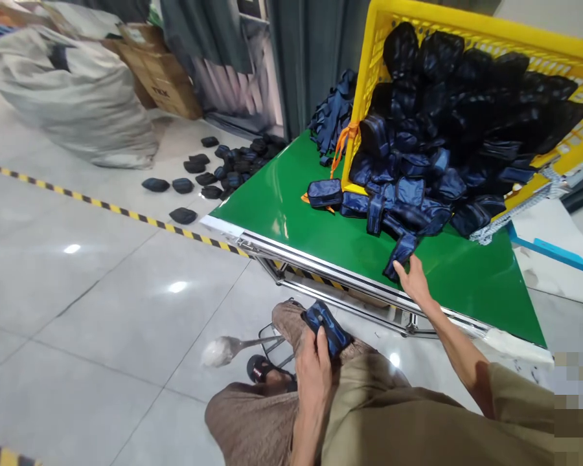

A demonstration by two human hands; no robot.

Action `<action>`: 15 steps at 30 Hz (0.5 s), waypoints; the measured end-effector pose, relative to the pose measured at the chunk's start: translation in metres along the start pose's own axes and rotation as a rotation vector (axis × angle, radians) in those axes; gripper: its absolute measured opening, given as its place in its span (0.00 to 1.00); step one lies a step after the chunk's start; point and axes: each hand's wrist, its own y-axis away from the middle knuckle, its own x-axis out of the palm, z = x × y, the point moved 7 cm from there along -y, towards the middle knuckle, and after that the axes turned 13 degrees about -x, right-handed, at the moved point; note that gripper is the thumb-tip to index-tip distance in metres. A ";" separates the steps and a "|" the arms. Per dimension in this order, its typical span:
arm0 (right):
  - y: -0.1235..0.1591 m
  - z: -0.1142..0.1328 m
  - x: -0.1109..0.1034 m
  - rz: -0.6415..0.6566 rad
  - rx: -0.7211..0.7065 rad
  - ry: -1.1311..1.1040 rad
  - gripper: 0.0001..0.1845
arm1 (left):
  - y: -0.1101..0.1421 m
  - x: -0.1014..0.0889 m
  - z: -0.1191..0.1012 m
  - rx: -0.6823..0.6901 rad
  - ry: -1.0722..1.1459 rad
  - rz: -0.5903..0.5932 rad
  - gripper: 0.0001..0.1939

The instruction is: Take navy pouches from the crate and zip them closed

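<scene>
Over my lap, my left hand (315,356) is closed round a small dark-blue zipped pouch (328,327), thumb on top. Reaching out over the green tabletop (282,213), my right hand (412,279) pinches the near end of another navy pouch (402,252) between thumb and fingers. That pouch lies at the front of a heap of similar pouches (408,194), which spills from a tipped yellow plastic crate (358,142). The fingers of my right hand are partly hidden behind the pouch.
More pouches (238,165) lie scattered on the floor left of the table. Behind them stand a large pale sack (78,97) and cardboard boxes (165,77). Blue fabric pieces (335,110) are piled beside the crate. A metal rail (320,262) edges the table.
</scene>
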 end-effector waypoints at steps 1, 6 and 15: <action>-0.001 0.008 0.007 0.017 -0.032 -0.001 0.48 | 0.000 0.000 0.000 0.007 0.003 -0.007 0.20; -0.010 0.034 0.039 0.166 -0.173 0.071 0.46 | 0.003 -0.003 0.000 0.046 0.050 -0.053 0.23; 0.002 0.083 0.011 0.105 -0.206 -0.121 0.31 | 0.001 -0.004 0.002 0.054 0.066 -0.076 0.23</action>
